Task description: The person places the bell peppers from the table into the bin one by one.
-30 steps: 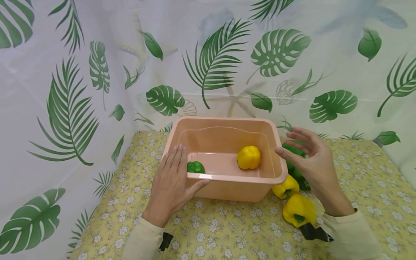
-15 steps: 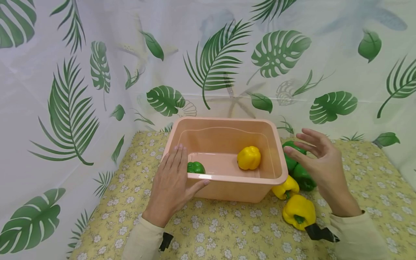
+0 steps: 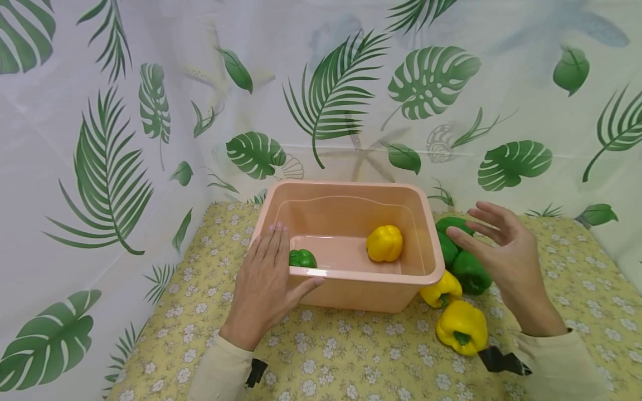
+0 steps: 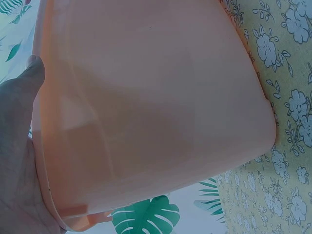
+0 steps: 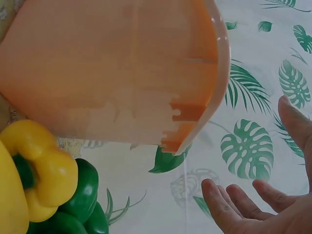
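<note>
A pink plastic tub [image 3: 351,292] stands on the table. Inside it are a yellow bell pepper [image 3: 384,243] at the right and a green bell pepper [image 3: 302,258] near the front left, partly hidden by the rim. My left hand [image 3: 263,284] rests flat on the tub's front left corner with straight fingers. To the right of the tub, my right hand [image 3: 511,262] hovers with loosely bent, parted fingers and nothing between them. Below and left of it lie green bell peppers [image 3: 471,273] and two yellow bell peppers [image 3: 462,327], the rearmost green one partly covered by the hand.
A yellow floral cloth [image 3: 346,356] covers the table. Behind and at the left hangs a white leaf-print curtain [image 3: 351,83], close to the tub's back side. The loose peppers sit against or near the tub's right end.
My right hand has drawn away from the tub's right rim, moving right and slightly toward me, uncovering more of the green peppers. The left hand and tub stay put.
</note>
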Demonstrator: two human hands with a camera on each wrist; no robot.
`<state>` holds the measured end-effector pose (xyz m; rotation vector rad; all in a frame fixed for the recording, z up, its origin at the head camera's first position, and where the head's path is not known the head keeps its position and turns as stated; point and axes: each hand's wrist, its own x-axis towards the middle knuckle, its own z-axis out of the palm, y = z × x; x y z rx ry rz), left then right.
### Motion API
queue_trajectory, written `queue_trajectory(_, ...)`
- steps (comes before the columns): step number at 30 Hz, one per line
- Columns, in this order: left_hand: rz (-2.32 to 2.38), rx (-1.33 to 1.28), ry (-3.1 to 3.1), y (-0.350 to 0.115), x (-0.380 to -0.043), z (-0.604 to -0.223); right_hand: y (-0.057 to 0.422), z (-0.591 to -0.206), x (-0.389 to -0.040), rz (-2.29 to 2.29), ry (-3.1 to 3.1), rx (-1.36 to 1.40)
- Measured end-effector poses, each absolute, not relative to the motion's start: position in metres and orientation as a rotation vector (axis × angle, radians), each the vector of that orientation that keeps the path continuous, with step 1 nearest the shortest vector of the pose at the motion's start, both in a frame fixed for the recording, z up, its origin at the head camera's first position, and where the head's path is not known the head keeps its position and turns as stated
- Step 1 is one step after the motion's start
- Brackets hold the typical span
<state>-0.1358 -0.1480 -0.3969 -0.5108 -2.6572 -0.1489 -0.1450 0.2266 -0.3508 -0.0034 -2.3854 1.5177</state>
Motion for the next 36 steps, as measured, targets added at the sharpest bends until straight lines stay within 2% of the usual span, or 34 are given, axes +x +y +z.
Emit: queue_trajectory(36,-0.153,-0.521,-2.632,-0.148,-0.136,-0.398,0.26,-0.379,-0.15,1.412,-2.509,-0.236)
